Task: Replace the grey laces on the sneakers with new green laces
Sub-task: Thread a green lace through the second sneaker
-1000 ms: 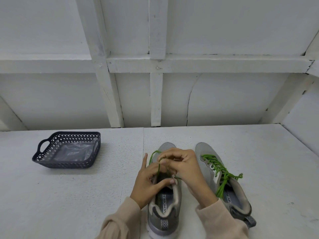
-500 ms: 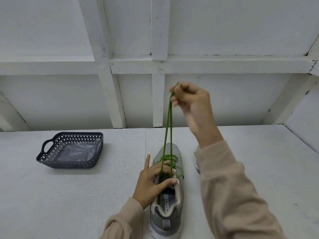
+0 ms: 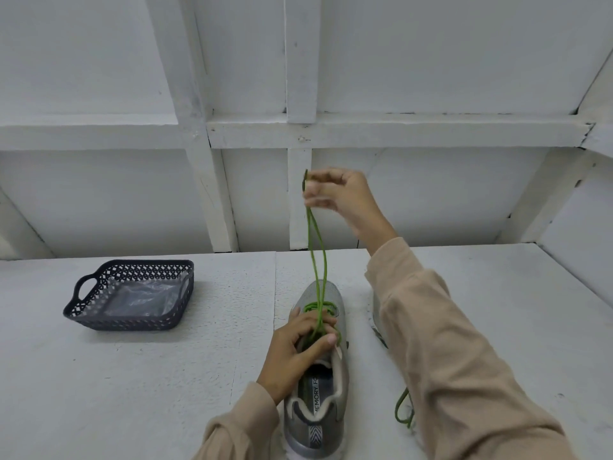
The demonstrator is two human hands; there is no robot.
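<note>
A grey sneaker (image 3: 320, 406) lies on the white table with its toe pointing away from me. My left hand (image 3: 298, 346) grips its tongue and upper eyelets. My right hand (image 3: 338, 197) is raised high above the toe and pinches both strands of the green lace (image 3: 317, 260), which run taut down to the eyelets. The second grey sneaker (image 3: 378, 313) is mostly hidden behind my right sleeve; a loop of its green lace (image 3: 403, 410) shows beside the sleeve.
A dark perforated plastic basket (image 3: 132, 322) with a clear plastic bag inside stands on the table at the left. White wooden wall framing rises behind the table, and a side wall closes in on the right.
My right hand rose from the sneaker's eyelets to well above the table, drawing the green lace strands up taut. It now sits slightly lower than half a second ago. The left hand stayed on the sneaker.
</note>
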